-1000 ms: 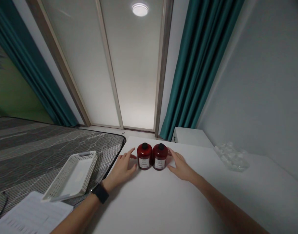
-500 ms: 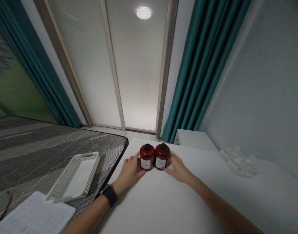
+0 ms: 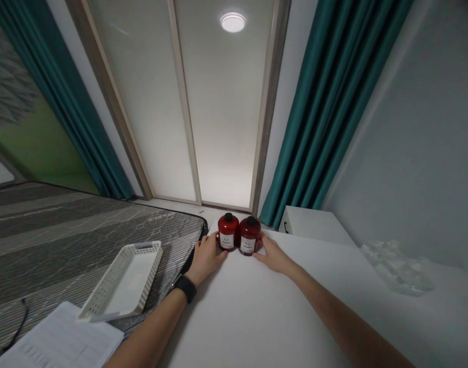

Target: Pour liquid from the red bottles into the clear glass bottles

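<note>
Two dark red bottles with black caps and white labels stand upright side by side at the far edge of the white table (image 3: pixel 253 306). My left hand (image 3: pixel 206 259) is curled round the outer side of the left bottle (image 3: pixel 228 231), thumb at its front and fingers behind. Round the outer side of the right bottle (image 3: pixel 249 235) my right hand (image 3: pixel 273 253) is curled in the same way, its thumb near the label's lower edge. The bottles appear to touch each other. On my left wrist is a black watch (image 3: pixel 185 288).
Left of the table lies a grey mattress (image 3: pixel 84 225) with a white perforated basket (image 3: pixel 103 283) and printed paper sheets (image 3: pixel 65 337). Clear crumpled plastic (image 3: pixel 397 268) lies at the right by the wall. A white cabinet (image 3: pixel 314 220) stands beyond the table, before teal curtains (image 3: pixel 333 102).
Both hands have pushed the two bottles farther away, up to the table's far edge and slightly left. The camera view has shifted a little. Both hands keep their hold.
</note>
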`<state>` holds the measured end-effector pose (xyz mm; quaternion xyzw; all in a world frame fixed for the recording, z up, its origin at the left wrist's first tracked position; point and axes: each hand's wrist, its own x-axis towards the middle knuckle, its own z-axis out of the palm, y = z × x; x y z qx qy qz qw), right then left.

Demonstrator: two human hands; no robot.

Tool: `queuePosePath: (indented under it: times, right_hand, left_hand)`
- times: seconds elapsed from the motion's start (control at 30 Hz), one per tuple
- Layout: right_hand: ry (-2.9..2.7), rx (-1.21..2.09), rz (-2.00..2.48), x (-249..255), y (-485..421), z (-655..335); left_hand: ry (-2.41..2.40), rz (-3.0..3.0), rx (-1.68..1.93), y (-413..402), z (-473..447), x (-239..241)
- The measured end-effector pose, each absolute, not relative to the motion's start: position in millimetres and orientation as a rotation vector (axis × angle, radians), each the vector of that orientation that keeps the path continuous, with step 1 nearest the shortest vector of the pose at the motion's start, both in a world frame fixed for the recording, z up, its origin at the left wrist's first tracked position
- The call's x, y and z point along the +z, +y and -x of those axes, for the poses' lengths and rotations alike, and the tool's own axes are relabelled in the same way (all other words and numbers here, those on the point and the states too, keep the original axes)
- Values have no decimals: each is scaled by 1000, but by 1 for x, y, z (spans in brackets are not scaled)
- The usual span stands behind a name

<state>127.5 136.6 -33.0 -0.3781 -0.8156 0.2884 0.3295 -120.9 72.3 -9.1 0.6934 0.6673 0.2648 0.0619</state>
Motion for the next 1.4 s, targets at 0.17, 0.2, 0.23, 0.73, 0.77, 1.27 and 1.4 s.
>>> queuePosePath:
  times: [0.17, 0.2, 0.23, 0.73, 0.77, 1.27, 1.4]
  right_hand:
    - [-2135, 748, 996, -35, 153, -113]
    - [-2137, 748, 998, -36, 155, -110]
    - [-2139, 748, 1001, -36, 157, -107]
    - [-2115, 719, 1009, -32, 181, -80]
    - [-2106, 716, 1015, -34, 183, -79]
    - [-2196, 628, 1200, -36, 202, -72]
    - [-2205, 604, 1287, -34, 201, -68]
  left_hand:
    - [2068, -2078, 796, 84, 131, -12]
    - [2085, -2069, 790, 86, 133, -12]
    - [2102, -2060, 784, 89, 134, -13]
    - [2071, -2007, 903, 117, 155, -27]
    - [2058, -2006, 923, 119, 157, -28]
    - [1906, -1942, 1169, 139, 160, -45]
    - [1906, -1917, 1199, 142, 162, -49]
